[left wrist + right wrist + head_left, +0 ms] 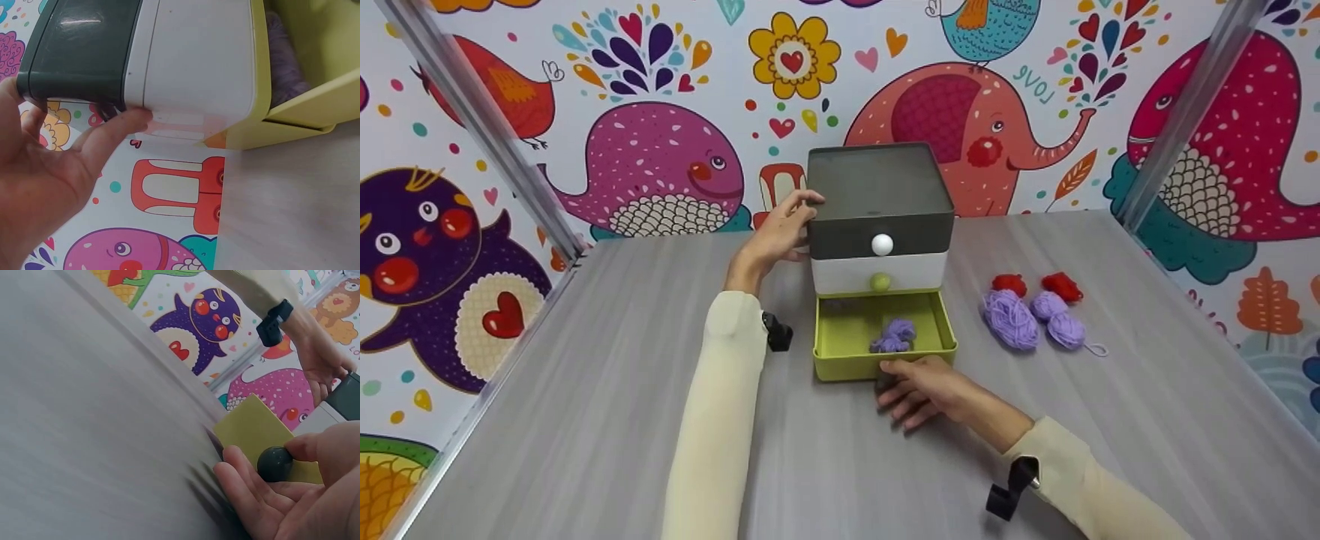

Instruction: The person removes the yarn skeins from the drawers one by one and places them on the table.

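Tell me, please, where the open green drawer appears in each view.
Head: the green drawer sits just below centre, slightly right.
Left wrist: upper right corner.
Right wrist: right of centre, partly behind the right hand.
Shared landmark in all three: the left hand.

The grey table [607, 375] fills the lower frame; a drawer unit [847, 266] stands on it at upper centre, with red yarn [1062, 286] and purple yarn [1010, 320] lying right of centre.
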Motion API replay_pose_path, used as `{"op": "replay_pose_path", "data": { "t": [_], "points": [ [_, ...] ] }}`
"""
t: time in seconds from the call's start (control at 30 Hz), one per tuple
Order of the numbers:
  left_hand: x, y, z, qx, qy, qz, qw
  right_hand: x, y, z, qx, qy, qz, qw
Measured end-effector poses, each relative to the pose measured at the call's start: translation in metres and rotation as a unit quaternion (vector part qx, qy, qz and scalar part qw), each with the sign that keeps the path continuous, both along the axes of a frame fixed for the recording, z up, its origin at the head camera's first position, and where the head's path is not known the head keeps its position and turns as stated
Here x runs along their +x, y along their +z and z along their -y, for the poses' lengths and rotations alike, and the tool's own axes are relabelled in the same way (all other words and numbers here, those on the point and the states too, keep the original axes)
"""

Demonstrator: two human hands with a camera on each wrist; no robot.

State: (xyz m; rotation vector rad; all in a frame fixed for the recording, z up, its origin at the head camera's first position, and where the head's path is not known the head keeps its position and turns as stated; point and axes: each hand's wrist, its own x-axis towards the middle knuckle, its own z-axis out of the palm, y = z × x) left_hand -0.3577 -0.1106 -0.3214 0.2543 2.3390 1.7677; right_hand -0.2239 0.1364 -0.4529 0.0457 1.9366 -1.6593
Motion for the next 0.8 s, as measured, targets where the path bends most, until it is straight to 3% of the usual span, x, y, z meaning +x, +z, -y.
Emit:
{"op": "replay_pose_path", "data": {
  "t": [0.8],
  "points": [
    [0.0, -0.001, 0.001, -0.008, 0.003, -0.006, 0.9999, 0.037, 0.002, -0.008, 0.022, 0.046, 0.017, 0.9986]
  ]
}}
